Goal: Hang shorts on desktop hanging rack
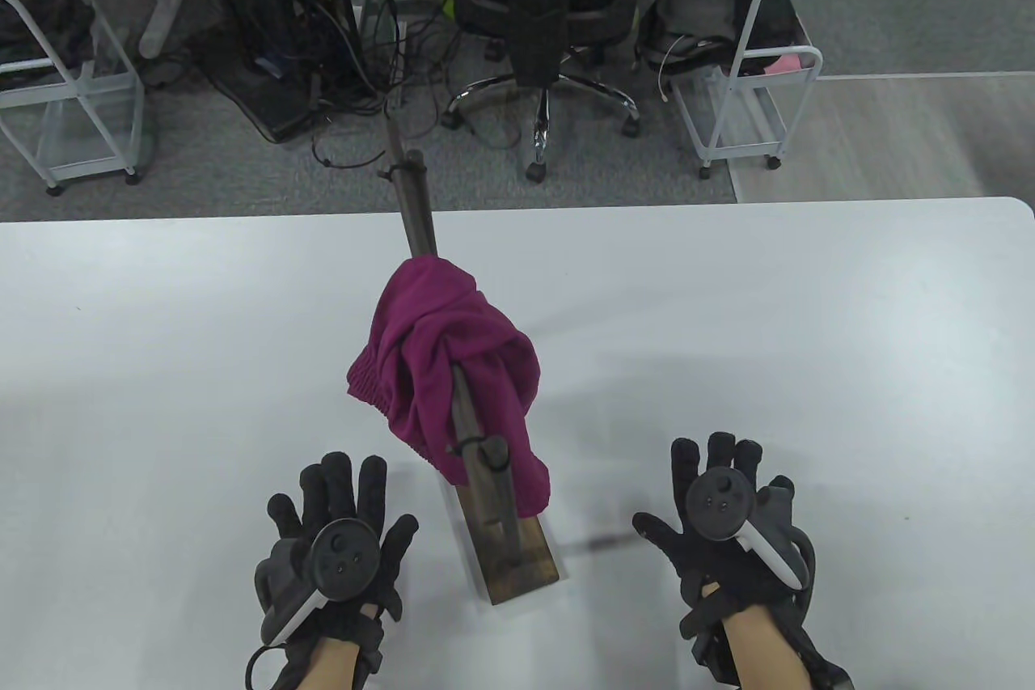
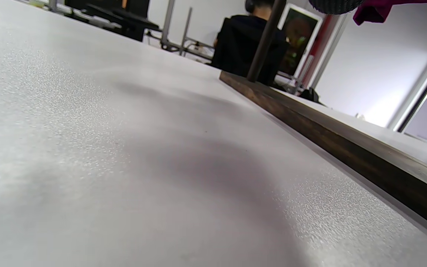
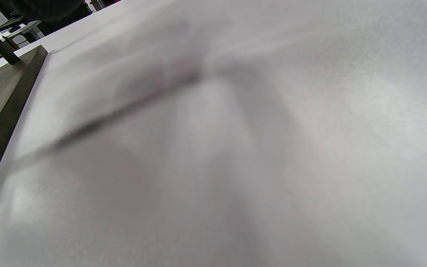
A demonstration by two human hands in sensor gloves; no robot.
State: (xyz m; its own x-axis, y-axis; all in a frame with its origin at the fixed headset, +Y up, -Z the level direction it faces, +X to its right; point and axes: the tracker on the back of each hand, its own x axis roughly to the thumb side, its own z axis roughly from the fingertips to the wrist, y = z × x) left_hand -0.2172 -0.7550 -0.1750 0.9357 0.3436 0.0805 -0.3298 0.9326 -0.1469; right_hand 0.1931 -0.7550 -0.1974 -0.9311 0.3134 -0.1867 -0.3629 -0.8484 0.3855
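both hands, left hand point(image 1: 335, 540) and right hand point(image 1: 728, 516), lie spread and holding nothing at the frame's bottom; magenta shorts point(image 1: 453, 366) drape the rack point(image 1: 485, 471) bar at centre, so hanging looks done.

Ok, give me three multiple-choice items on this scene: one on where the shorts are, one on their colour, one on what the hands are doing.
1. Where are the shorts?
A. Flat on the table
B. Draped over the rack's bar
C. In the left hand

2. What colour are the shorts?
A. Magenta
B. Blue
C. Yellow

3. What are the left hand and right hand doing?
A. Both grip the shorts
B. One grips the rack's base
C. Both lie spread on the table, holding nothing

Key: 1 B, the cloth hangs over the bar; 2 A, plainly magenta; 3 C, fingers splayed either side of the base.
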